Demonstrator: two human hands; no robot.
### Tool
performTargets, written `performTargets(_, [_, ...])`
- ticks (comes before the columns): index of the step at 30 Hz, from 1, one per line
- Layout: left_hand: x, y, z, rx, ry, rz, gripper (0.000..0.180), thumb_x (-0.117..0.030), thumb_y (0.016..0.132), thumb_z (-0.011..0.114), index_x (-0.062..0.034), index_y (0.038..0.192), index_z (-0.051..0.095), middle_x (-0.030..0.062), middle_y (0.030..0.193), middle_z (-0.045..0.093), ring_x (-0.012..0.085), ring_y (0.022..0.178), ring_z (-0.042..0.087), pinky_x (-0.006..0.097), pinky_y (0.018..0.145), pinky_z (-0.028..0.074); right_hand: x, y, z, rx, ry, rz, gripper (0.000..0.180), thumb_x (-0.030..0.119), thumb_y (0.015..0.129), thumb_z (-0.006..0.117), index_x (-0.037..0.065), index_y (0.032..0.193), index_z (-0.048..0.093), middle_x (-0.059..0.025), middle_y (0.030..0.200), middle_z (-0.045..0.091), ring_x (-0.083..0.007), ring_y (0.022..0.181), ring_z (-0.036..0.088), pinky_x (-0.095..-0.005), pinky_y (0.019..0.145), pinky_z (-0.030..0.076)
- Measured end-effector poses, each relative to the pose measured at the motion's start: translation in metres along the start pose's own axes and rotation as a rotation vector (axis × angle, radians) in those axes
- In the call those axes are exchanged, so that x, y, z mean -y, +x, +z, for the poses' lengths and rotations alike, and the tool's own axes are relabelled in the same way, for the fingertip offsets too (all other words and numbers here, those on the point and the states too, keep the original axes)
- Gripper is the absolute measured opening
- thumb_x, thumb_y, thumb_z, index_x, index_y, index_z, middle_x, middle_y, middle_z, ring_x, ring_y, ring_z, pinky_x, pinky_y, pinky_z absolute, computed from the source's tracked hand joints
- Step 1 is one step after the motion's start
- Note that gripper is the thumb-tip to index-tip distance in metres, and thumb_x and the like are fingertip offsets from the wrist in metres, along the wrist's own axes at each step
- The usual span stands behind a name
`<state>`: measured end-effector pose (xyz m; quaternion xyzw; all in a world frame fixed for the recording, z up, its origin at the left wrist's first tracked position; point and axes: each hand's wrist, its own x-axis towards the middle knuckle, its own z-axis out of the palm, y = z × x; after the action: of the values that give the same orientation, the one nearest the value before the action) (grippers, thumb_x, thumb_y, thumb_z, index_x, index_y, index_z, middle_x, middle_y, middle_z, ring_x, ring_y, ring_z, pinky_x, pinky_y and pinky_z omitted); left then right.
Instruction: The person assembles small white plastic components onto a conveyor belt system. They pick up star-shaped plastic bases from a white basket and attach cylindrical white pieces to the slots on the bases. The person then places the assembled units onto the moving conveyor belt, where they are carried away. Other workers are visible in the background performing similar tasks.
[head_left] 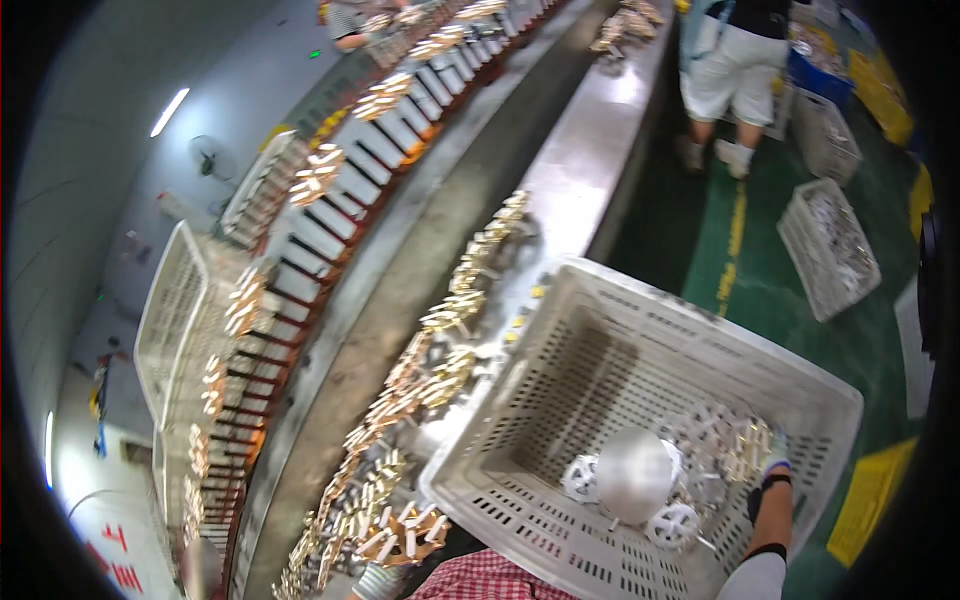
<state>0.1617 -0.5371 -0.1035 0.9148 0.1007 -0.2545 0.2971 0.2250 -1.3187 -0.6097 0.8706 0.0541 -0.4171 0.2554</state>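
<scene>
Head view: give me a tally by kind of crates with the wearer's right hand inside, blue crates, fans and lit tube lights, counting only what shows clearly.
Pale crate with right hand inside: 1
Blue crate: 1
Fan: 1
Lit tube lights: 2
Total: 5

At four o'clock, your right hand (774, 470) is inside the pale crate (540, 520), at gold-toned parts (745, 450); its grip is unclear. At seven, your left hand (378, 582) sits just beside a brown-and-white part cluster (405, 537), its fingers hidden. The slatted conveyor (335, 215) curves from eight to twelve o'clock; a co-worker (738, 65) stands between one and two.
</scene>
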Motion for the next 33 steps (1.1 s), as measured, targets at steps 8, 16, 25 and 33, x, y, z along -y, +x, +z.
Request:
performTargets(8, [0.094, -0.004, 0.038, -0.066, 0.06, 0.051, 0.033, -0.017, 0.094, 0.05, -0.0153, 0.127, 0.057, 0.0093, 0.113, 0.058, 0.0275, 0.094, 0.053, 0.043, 0.084, 0.042, 0.013, 0.009, -0.034, 0.048, 0.58, 0.039, 0.057, 0.038, 0.095, 0.031, 0.013, 0.145, 0.041, -0.0075, 0.153, 0.035, -0.028, 0.143, 0.027, -0.0486, 0.117, 0.015])
performTargets(16, [0.147, -0.02, 0.058, -0.087, 0.051, 0.117, 0.036, -0.021, 0.095, 0.05, -0.0214, 0.13, 0.055, 0.0084, 0.127, 0.054, 0.0301, 0.112, 0.049, 0.047, 0.097, 0.037, 0.012, -0.006, -0.024, 0.016, 0.331, -0.181, 0.048, 0.035, 0.088, 0.046, 0.012, 0.129, 0.058, -0.0103, 0.138, 0.053, -0.0311, 0.125, 0.049, -0.0439, 0.106, 0.037])
performTargets(25, [0.173, -0.033, 0.077, -0.18, -0.143, 0.046, 0.041, -0.012, 0.093, 0.052, -0.0221, 0.133, 0.054, 0.0058, 0.137, 0.052, 0.0257, 0.123, 0.05, 0.041, 0.1, 0.041, 0.031, -0.009, -0.036, 0.163, 0.235, -0.099, 0.039, 0.027, 0.09, 0.044, 0.012, 0.117, 0.067, -0.0143, 0.129, 0.059, -0.0347, 0.119, 0.055, -0.0463, 0.1, 0.043])
performTargets(33, [0.166, -0.036, 0.084, -0.281, -0.743, -0.048, 0.035, -0.017, 0.093, 0.061, -0.01, 0.127, 0.058, 0.0058, 0.127, 0.059, 0.0159, 0.111, 0.058, 0.028, 0.091, 0.049, 0.069, -0.086, -0.106, 0.049, 0.596, -0.189, 0.042, 0.031, 0.09, 0.046, 0.002, 0.116, 0.061, -0.0173, 0.121, 0.063, -0.037, 0.112, 0.057, -0.0436, 0.095, 0.044])
